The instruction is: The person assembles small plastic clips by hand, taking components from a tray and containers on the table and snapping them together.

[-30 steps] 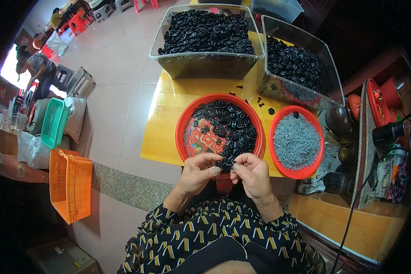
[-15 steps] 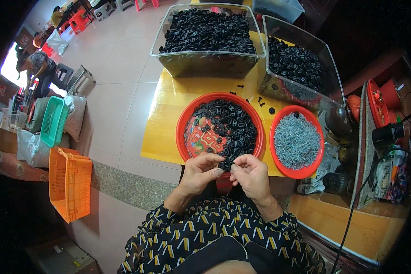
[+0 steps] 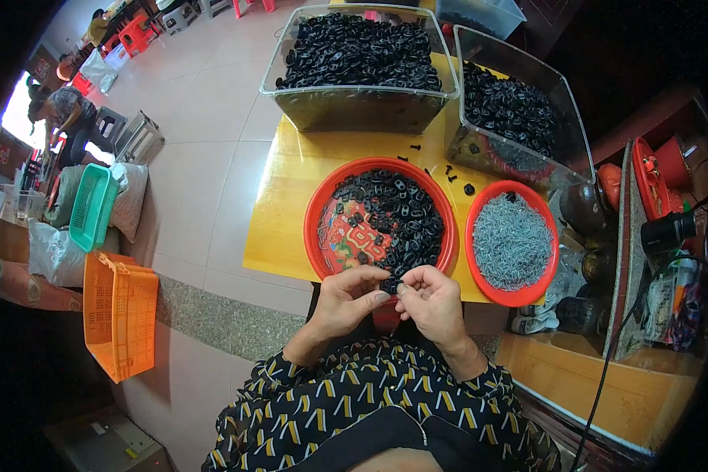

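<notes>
A: What is the state of each hand?

B: The right hand (image 3: 434, 308) has thumb and forefinger pressed together, pinching a small dark piece (image 3: 400, 285), its outline mostly hidden. The left hand (image 3: 340, 303) faces it, thumb and forefinger curled, tips slightly parted; whether a part sits between them cannot be told.

A: And directly beneath them?

B: The near rim of a red basin (image 3: 311, 228) with a patterned bottom. Black parts (image 3: 417, 216), many of them oval and pierced, are heaped mainly along its right side.

A: How should such a part handle?

B: Judged by appearance: light, stiff and probably plastic, hardly fragile, perhaps a little slippery for its smooth faces. The outer edges, between thumb and forefinger, offer the surest hold and leave the holes uncovered.

A: What lies farther out?

B: Just right of the basin, a red dish (image 3: 519, 299) of silvery, slender metal pieces (image 3: 513, 244). Beyond the basin, a few loose dark pieces (image 3: 451, 175) lie on the yellow table (image 3: 279, 212); behind them stand two clear bins (image 3: 362, 112) of black parts. Well apart, at left, are an orange crate (image 3: 138, 322), a green basket (image 3: 92, 208) and a bending co-worker (image 3: 71, 110).
</notes>
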Motion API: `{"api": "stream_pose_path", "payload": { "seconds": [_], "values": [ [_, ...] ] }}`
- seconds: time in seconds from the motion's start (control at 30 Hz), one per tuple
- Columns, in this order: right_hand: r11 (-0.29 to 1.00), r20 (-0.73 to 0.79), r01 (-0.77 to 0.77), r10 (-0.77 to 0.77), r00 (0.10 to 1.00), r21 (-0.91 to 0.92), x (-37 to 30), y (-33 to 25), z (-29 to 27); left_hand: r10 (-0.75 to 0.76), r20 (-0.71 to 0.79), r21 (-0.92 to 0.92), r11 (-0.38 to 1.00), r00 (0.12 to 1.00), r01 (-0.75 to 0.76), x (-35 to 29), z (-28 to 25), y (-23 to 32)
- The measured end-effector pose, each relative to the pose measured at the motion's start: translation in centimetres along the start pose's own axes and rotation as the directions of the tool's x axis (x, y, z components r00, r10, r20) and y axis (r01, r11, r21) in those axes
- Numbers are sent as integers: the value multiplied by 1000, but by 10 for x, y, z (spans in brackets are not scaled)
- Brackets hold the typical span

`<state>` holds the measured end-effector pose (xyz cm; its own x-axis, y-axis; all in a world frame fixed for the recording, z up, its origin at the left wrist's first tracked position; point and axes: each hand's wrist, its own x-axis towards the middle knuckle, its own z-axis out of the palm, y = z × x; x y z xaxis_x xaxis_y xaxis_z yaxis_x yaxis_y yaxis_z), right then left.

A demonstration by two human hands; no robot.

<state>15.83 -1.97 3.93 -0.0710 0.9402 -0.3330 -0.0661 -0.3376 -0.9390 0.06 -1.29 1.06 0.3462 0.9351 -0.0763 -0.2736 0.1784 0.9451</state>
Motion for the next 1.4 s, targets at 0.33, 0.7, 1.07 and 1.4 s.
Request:
{"api": "stream_pose_path", "payload": {
  "seconds": [0.33,0.7,1.07,1.4],
  "values": [
    [999,23,10,-11,1000,41,1,2,2,11,6,28,1000,1000,-11,0,1,-2],
    [855,417,-213,-4,909,472,18,20,-19,92,54,26,995,994,-93,0,4,7],
    [843,467,-248,-5,884,478,17,24,-21,215,85,283,931,973,-230,2,7,7],
    [870,465,-189,-51,884,455,26,21,-20,244,35,235,941,969,-245,7,5,-2]
  ]
}}
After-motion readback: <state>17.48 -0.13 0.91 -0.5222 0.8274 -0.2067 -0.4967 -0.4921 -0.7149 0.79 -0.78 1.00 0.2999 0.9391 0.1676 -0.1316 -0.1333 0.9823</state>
